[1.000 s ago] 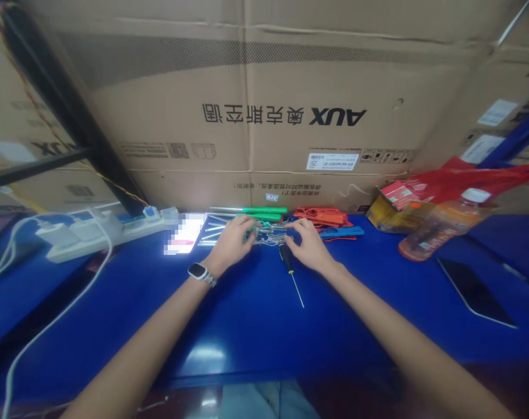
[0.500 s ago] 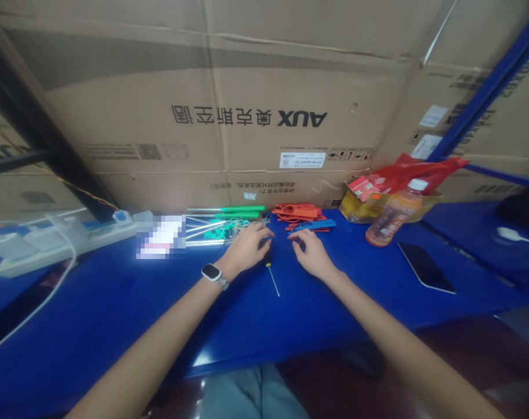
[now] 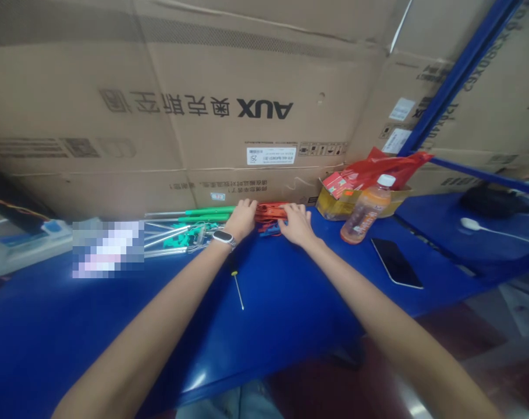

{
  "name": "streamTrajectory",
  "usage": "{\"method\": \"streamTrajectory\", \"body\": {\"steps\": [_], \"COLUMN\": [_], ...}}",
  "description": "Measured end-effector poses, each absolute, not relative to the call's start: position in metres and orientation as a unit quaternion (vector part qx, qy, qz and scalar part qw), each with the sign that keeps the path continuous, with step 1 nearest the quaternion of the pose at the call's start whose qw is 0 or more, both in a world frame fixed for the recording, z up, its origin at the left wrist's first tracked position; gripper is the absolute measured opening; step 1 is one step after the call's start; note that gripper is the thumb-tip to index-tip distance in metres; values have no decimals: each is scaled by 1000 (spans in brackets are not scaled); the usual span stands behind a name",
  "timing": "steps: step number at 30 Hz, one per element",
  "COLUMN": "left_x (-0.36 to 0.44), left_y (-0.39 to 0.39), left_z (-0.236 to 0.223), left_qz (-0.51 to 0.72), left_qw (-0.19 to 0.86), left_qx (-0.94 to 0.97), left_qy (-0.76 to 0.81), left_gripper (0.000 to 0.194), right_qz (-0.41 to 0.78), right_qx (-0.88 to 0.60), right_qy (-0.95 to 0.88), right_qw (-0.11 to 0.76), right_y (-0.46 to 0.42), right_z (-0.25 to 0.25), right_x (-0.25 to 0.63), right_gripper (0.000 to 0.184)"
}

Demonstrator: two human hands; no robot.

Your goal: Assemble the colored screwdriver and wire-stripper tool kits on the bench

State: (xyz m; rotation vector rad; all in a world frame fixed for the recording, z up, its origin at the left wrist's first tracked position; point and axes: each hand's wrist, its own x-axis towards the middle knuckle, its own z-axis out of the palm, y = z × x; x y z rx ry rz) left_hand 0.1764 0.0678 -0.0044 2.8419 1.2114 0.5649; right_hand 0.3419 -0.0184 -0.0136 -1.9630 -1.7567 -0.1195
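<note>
My left hand (image 3: 243, 220), with a watch (image 3: 224, 237) on its wrist, rests at the left end of a pile of red-orange plastic pieces (image 3: 270, 210). Its fingers stretch forward, and the thumb is mostly hidden. Around the pile's right end, the thumb and fingers of my right hand (image 3: 298, 224) close on the pieces. A blue piece (image 3: 269, 231) lies just in front of them. Green-handled metal rods (image 3: 209, 213) and tangled teal parts (image 3: 177, 237) lie left of my left hand. Below my left wrist is a screwdriver (image 3: 238, 288), its handle mostly in shadow.
A large cardboard carton (image 3: 194, 139) stands behind the blue tabletop (image 3: 281, 308). To the right are a drink bottle (image 3: 366, 209), a yellow box (image 3: 329, 206) with a red bag (image 3: 377, 169), and a phone (image 3: 396, 263). A power strip (image 3: 28, 244) sits on the left.
Both hands have left the metal and teal parts and moved right to the red-orange pile, one at each end. The view has turned right.
</note>
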Motion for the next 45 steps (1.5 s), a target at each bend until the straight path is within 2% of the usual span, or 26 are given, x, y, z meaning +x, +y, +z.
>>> {"method": "streamTrajectory", "body": {"steps": [6, 13, 16, 21, 26, 30, 35, 40, 45], "left_x": [173, 167, 163, 152, 138, 131, 120, 86, 24], "left_y": [91, 90, 84, 70, 66, 72, 74, 48, 6], "left_z": [-4, 3, 8, 12, 13, 13, 15, 21, 10], "left_qz": [148, 146, 151, 165, 172, 228, 337, 394, 366], "left_qw": [-10, -19, -31, -64, -80, -65, 17, 55, -4], "left_qx": [909, 916, 919, 921, 922, 914, 888, 874, 871], "left_qy": [388, 373, 363, 346, 336, 330, 313, 278, 327], "left_gripper": [27, 19, 16, 15, 21, 27, 25, 19, 24], "right_qz": [-50, -67, -71, -105, -135, -140, -98, -36, 64], "right_qx": [-697, -664, -629, -587, -575, -578, -596, -537, -510], "right_qy": [-694, -715, -745, -772, -776, -772, -758, -788, -775], "right_qw": [173, 210, 208, 220, 222, 223, 247, 300, 368], "right_y": [22, 28, 25, 19, 17, 16, 9, -12, -39], "right_z": [-5, -8, -9, -10, -11, -7, 5, 10, -4], "right_x": [342, 352, 354, 349, 340, 332, 324, 306, 269], "right_gripper": [37, 18, 15, 18, 20, 25, 21, 26, 24]}}
